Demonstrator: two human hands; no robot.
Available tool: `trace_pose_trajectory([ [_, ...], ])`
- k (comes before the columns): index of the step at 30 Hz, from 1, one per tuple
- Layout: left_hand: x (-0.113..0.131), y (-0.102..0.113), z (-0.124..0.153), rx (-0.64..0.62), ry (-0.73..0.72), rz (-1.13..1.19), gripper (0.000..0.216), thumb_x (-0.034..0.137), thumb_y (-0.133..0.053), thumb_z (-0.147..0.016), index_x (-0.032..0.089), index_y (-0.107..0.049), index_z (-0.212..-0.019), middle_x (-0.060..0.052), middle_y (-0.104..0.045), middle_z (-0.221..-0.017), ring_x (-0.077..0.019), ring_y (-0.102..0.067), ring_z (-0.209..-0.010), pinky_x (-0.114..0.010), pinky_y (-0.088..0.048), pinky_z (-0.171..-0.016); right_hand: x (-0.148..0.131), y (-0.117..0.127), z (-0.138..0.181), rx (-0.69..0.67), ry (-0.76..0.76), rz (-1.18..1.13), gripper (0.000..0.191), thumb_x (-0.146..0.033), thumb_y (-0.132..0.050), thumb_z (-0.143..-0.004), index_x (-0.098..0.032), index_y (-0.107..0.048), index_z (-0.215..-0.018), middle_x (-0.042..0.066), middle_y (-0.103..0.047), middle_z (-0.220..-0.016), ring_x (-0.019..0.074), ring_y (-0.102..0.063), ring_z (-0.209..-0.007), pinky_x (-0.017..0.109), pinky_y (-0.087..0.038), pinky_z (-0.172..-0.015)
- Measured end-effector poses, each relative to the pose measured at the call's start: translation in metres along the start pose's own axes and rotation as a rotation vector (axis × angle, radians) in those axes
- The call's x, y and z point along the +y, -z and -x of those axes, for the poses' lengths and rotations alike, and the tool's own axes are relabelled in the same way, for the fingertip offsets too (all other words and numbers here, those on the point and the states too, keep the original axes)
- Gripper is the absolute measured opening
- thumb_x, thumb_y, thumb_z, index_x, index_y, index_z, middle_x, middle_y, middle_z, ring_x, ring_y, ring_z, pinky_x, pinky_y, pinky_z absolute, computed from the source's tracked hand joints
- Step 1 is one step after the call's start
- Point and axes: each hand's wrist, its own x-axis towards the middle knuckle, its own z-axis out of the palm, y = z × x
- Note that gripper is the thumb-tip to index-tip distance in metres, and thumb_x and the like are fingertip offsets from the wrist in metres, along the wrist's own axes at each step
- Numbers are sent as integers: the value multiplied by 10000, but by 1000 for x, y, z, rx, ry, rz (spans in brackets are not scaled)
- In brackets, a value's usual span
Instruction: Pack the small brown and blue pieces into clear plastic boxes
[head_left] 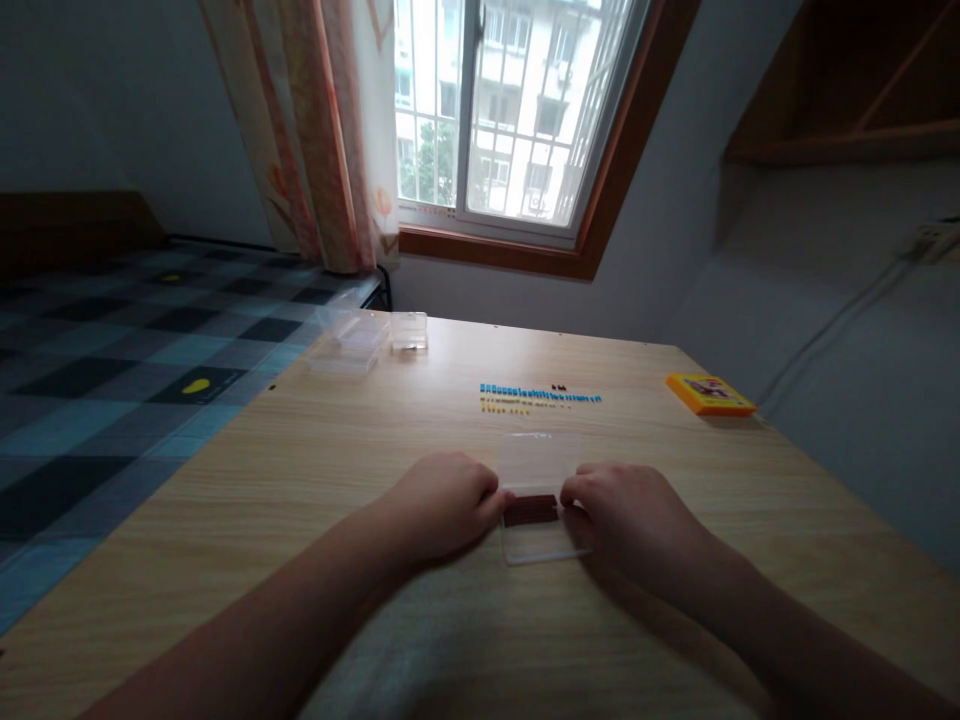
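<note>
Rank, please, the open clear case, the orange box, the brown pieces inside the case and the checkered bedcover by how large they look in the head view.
1. Checkered bedcover
2. Open clear case
3. Orange box
4. Brown pieces, as far as visible

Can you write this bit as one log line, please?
left hand: at open clear box, left side | right hand: at its right side | inside box: brown pieces | beyond: blue pieces, yellow pieces

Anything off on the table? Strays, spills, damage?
No spill or damage visible. Mild oddity: a few tiny dark pieces sit just beyond the blue row, apart from the brown pieces in the open clear box between the left hand and right hand. Could be deliberate.
</note>
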Motion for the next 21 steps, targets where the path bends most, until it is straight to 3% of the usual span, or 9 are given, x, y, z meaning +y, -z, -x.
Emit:
trace_pose_trajectory([
  [21,1,1,1,-5,13,23,433,420,-426,-949,192,-725,-734,-89,-712,-728,-212,-608,-651,-308,-402,-605,5,-2,2,-24,-10,-78,230,-220,-519,-850,-218,-717,-732,37,-718,-780,165,-619,-672,284,-302,-581],
])
